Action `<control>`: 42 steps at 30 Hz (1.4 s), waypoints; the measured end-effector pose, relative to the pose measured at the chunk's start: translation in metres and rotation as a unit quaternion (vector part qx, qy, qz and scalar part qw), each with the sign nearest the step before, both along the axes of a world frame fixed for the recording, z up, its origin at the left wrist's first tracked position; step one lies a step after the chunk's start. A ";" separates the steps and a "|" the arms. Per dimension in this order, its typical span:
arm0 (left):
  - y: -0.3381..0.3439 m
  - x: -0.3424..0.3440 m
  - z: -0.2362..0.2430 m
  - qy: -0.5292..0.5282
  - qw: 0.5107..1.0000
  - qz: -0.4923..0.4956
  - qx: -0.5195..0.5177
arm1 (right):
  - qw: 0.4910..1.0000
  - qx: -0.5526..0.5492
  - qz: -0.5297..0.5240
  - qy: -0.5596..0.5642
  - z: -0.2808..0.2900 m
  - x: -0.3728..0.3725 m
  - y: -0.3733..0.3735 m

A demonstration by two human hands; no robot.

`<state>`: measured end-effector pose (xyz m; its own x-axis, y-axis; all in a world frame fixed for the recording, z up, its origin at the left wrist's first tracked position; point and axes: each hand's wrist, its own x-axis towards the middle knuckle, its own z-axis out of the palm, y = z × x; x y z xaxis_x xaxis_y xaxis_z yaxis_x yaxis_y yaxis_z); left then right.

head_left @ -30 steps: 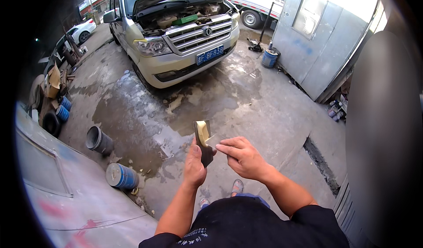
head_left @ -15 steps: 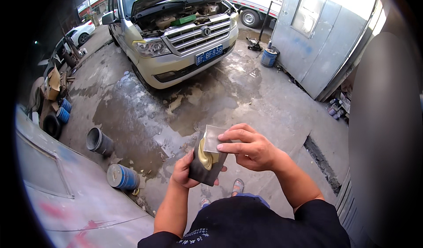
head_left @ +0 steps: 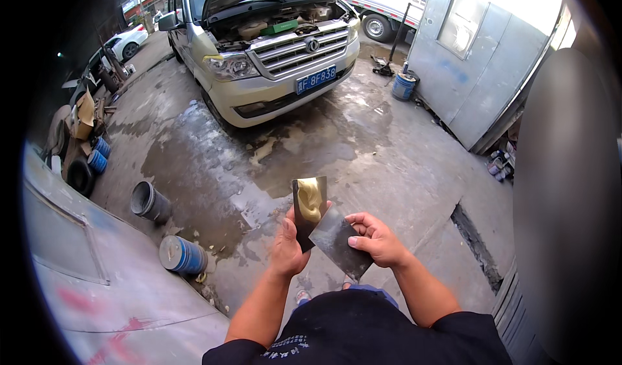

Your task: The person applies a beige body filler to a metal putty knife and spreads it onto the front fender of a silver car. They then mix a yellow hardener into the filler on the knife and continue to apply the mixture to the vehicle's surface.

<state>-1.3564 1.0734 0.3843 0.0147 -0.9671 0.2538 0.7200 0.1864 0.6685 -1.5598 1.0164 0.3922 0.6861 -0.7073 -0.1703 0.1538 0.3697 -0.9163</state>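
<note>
In front of my body, my left hand (head_left: 287, 247) is closed around a dark flat mixing board (head_left: 304, 234), tilted upward. A smear of pale yellow putty (head_left: 311, 198) lies on the board's upper part. My right hand (head_left: 379, 242) pinches a thin grey rectangular spreader (head_left: 339, 240) by its right side, thumb on top and fingers behind. The spreader slants down to the right, and its upper left corner overlaps or meets the board's lower right edge; whether they touch, I cannot tell.
Ahead stands a beige van (head_left: 259, 86) with its bonnet raised. To the left are a grey bucket (head_left: 151, 203), a blue lidded pail (head_left: 184, 255) and a metal panel (head_left: 97, 281). A floor slot (head_left: 476, 248) runs at right, below a metal door (head_left: 479, 60). Wet patches mark the concrete.
My right hand has drawn the spreader off the putty, down and to the right, turning it. The board has turned more upright, and the putty is now spread nearer its top.
</note>
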 end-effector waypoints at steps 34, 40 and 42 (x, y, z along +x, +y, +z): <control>-0.008 0.011 -0.029 -0.118 0.982 0.122 0.080 | 0.764 -0.612 -0.094 0.179 0.046 0.062 -0.004; 0.010 0.042 -0.013 0.143 0.960 -0.199 0.140 | 0.720 -0.681 -0.030 0.129 0.077 0.028 -0.008; 0.012 0.043 -0.016 0.196 0.928 -0.311 0.060 | 0.717 -0.691 -0.001 0.092 0.091 0.029 -0.016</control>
